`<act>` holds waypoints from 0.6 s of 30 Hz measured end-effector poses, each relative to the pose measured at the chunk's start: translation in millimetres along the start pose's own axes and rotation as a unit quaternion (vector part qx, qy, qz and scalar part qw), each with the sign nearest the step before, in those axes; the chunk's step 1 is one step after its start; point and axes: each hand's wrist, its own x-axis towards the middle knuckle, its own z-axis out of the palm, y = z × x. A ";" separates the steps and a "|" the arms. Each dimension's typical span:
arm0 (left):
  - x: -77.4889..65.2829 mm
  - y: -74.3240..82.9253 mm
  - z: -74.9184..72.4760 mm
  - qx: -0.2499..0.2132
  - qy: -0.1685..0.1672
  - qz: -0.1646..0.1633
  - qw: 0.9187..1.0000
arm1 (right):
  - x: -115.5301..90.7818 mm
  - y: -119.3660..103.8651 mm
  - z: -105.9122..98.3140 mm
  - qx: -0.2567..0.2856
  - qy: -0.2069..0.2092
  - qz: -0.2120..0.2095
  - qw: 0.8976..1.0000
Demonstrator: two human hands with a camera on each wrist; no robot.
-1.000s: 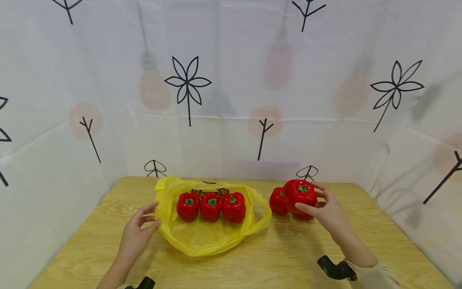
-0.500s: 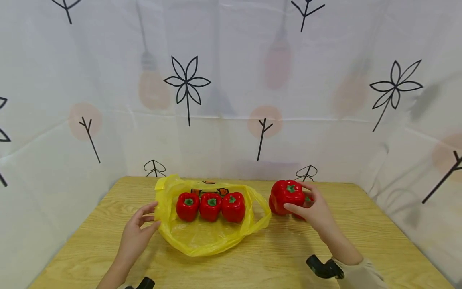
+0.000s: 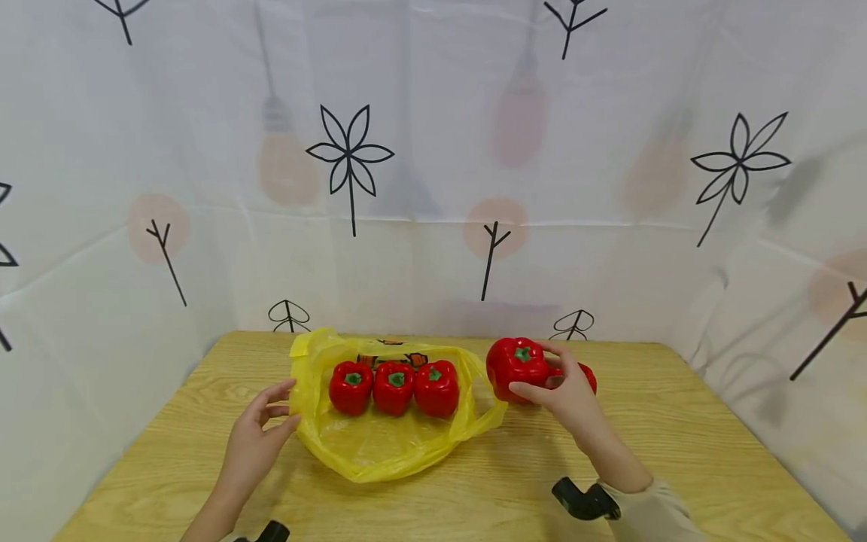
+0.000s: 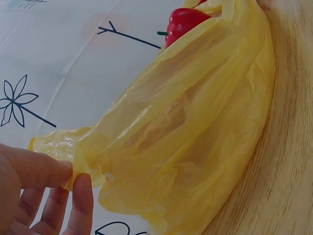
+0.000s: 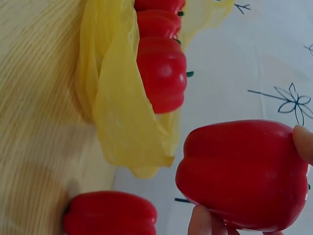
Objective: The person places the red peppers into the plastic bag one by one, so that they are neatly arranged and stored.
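Note:
A yellow plastic bag [image 3: 369, 455] lies on the table with its mouth spread wide. Three red bell peppers [image 3: 393, 390] sit in a row inside it, green stems showing. My left hand [image 3: 252, 444] pinches the bag's left edge between thumb and forefinger, plainest in the left wrist view. In my right hand [image 3: 567, 395] another red bell pepper [image 5: 239, 174] is gripped, held up off the table just right of the bag. One more bell pepper [image 3: 589, 376] shows partly behind that hand. A bell pepper [image 5: 110, 214] on the table appears low in the right wrist view.
The wooden table [image 3: 467, 504] ends at the back against a white curtain [image 3: 433, 278] printed with flowers and twigs. A black curved piece [image 3: 585, 499] sits on the right wrist, and a similar one [image 3: 273, 531] on the left.
My right hand has carried its bell pepper leftward toward the bag, uncovering part of a pepper on the right. The left hand and the bag have stayed in place.

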 end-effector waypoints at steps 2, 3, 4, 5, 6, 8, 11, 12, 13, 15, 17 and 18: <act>-0.5 0.6 -0.2 0.000 0.000 0.000 1.000 | 0.8 -0.5 4.0 0.000 -0.001 0.000 1.000; -0.7 0.9 -0.3 -0.001 0.000 0.000 1.000 | 1.2 -0.6 6.0 0.000 -0.001 0.000 1.000; -0.8 1.2 -0.3 -0.002 0.000 0.000 1.000 | 1.5 -0.6 7.9 0.000 -0.001 0.001 1.000; -0.8 1.4 -0.3 -0.002 -0.001 0.001 1.000 | 1.8 -0.7 10.0 0.001 -0.001 0.001 1.000; -0.8 1.6 -0.3 -0.001 -0.001 0.002 1.000 | 1.8 -0.7 12.1 0.002 -0.003 0.000 1.000; -0.8 1.8 -0.2 -0.002 -0.001 0.002 1.000 | 2.1 -0.9 16.2 0.007 -0.006 0.000 1.000; -0.9 1.8 -0.3 -0.002 -0.001 0.002 1.000 | 2.4 -2.0 22.6 0.014 -0.008 0.002 1.000; -1.0 1.8 -0.3 -0.002 -0.001 0.002 1.000 | 2.4 -2.5 24.6 0.017 -0.009 0.003 1.000; -1.0 1.7 -0.4 -0.003 -0.001 0.002 1.000 | 2.4 -3.2 26.7 0.017 -0.008 0.005 1.000; -1.0 1.7 -0.4 -0.002 -0.002 0.002 1.000 | 2.2 -4.9 30.5 0.017 -0.008 0.005 1.000; -0.8 1.8 -0.4 -0.002 -0.001 0.001 1.000 | 2.0 -7.1 34.6 0.016 -0.007 0.004 1.000; -0.6 1.8 -0.4 -0.002 -0.001 0.000 1.000 | 2.1 -8.1 36.6 0.016 -0.007 0.004 1.000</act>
